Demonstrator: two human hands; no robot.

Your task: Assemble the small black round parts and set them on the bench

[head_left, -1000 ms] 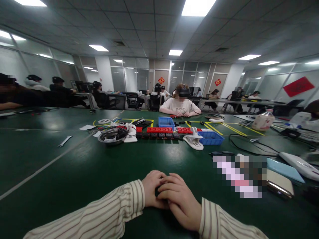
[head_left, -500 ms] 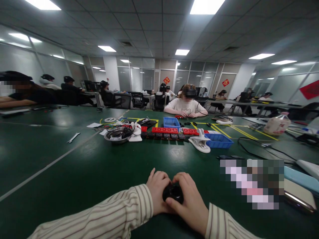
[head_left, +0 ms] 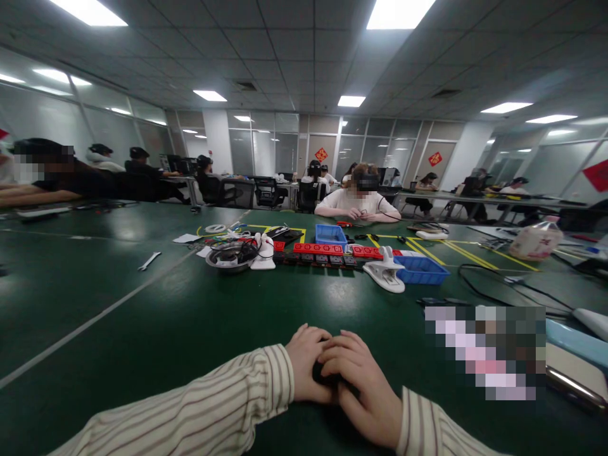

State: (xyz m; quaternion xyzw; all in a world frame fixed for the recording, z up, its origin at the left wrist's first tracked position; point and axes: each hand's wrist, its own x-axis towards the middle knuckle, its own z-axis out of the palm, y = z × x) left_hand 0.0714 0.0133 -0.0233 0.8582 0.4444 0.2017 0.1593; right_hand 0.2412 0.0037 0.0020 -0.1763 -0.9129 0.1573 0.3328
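A round, glossy black object [head_left: 323,373] sits between my two hands, low over the near part of the green table [head_left: 199,316]. Its kind cannot be made out, as fingers cover most of it. My left hand [head_left: 308,364] is curled around its left side. From the right, my right hand [head_left: 363,386] wraps over it, fingers across the top and thumb lower down. Both sleeves are cream with dark stripes.
Beyond my hands lie a metal bowl of cables [head_left: 230,256], red and black socket blocks [head_left: 318,249], a white clip stand [head_left: 386,272] and blue bins [head_left: 422,271]. A wrench [head_left: 149,261] is to the left, a phone [head_left: 577,373] to the right. A person [head_left: 358,199] sits opposite.
The right hand's fingers have come over the top of the black object, hiding its face, which showed before. The left fingers have drawn in closer. The view has shifted slightly.
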